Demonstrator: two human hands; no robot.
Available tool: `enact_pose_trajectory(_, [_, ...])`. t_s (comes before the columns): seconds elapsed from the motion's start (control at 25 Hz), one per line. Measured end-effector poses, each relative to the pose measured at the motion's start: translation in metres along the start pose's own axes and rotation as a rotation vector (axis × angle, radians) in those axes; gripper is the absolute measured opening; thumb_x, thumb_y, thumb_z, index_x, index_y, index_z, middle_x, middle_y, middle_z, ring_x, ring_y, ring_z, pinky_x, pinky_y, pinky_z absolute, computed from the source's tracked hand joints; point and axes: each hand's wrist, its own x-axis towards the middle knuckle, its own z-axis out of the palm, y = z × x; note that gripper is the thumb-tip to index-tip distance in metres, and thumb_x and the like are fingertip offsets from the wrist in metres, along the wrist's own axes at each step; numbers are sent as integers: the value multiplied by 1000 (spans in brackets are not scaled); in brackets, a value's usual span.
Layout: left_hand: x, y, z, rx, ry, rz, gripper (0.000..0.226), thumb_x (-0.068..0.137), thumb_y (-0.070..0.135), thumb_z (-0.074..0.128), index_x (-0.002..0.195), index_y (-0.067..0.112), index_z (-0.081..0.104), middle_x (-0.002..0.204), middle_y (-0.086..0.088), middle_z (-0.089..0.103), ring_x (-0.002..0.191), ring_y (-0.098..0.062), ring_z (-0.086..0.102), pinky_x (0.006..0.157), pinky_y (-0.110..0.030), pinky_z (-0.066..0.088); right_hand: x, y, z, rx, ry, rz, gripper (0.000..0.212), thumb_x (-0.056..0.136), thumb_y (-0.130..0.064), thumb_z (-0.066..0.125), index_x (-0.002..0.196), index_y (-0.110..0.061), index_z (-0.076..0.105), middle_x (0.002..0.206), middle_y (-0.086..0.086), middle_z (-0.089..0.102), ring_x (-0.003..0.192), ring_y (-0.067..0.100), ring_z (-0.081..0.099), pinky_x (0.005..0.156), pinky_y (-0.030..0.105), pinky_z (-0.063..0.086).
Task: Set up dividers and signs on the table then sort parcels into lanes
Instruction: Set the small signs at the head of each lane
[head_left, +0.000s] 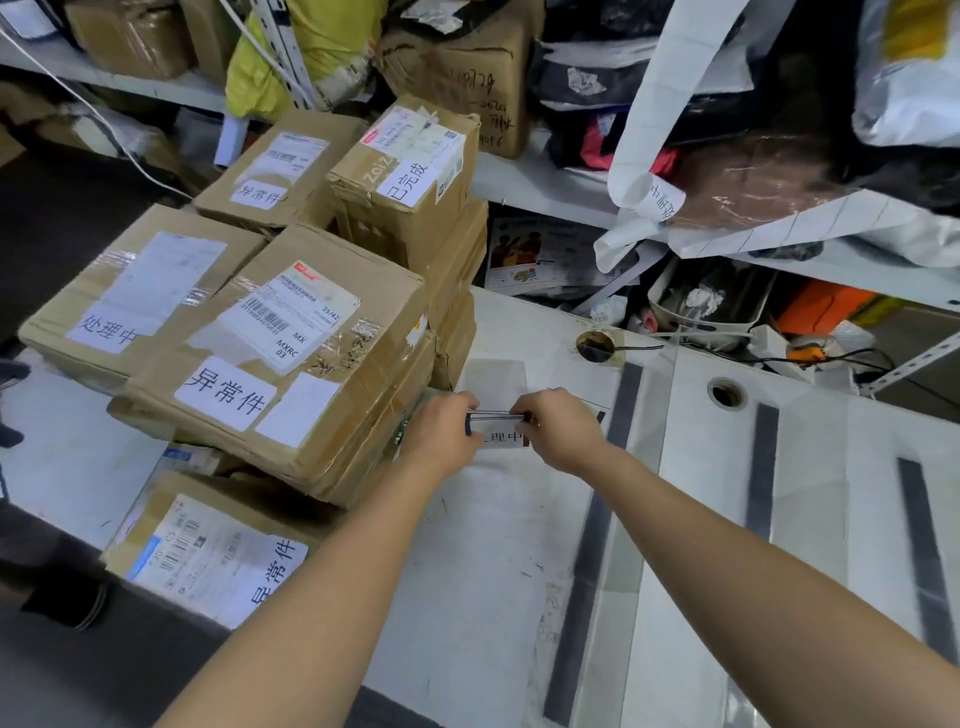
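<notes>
**Sign held at both ends, low over the lane**

Head view: the left hand (444, 434) and right hand (563, 431) are close together, each pinching one end of a small white sign (501, 438) just above the white table (483, 571). Holding both ends probably keeps it level and square while it is set in place. It sits between the stack of parcels (291, 364) on the left and the nearest of three dark divider strips (592, 525) on the right, likely to mark that lane.

The sign is a narrow white card with black printed characters, partly hidden by fingers, and a thin black bar along its top edge. Whether it touches the table I cannot tell. The parcels are taped brown cartons with white labels, not yet sorted into lanes.
</notes>
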Motion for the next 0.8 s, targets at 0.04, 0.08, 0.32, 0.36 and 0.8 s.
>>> enact_pose_trajectory(0.04, [0,2,-6,-14,7,11,29,86,19,76,114,17,71,99,-5,72,95,-27,67,76,-36,55,-3,-4,-7,4,19,0,19,96,-16,59,104,-24,74,95,0,72,90,26,62,67,36,49])
enact_pose_trajectory(0.08, [0,5,-13,-37,19,16,25,85,18,77,109,18,71,95,-3,71,89,-25,66,70,-32,52,-5,-9,-15,8,40,-3,19,96,-17,59,104,-25,74,94,-1,72,89,25,63,66,36,48])
enact_pose_trajectory(0.32, [-9,23,-51,-165,84,124,14,80,17,84,87,19,72,77,3,65,73,-20,62,58,-30,46,-32,-25,-65,14,158,-2,14,93,-26,71,105,-23,76,96,-2,73,90,19,63,72,38,55])
enact_pose_trajectory(0.36, [-11,27,-57,-173,84,165,13,80,18,84,85,20,72,77,3,67,73,-20,64,60,-33,52,-38,-26,-72,18,190,9,14,91,-29,74,104,-23,76,95,-3,72,89,19,63,72,37,55])
enact_pose_trajectory(0.8, [-14,95,-104,-105,118,482,13,79,14,85,91,17,80,80,4,72,76,-13,66,74,-37,59,-118,5,-127,256,432,146,13,85,-9,80,96,-16,80,88,-10,72,79,8,66,76,27,58])
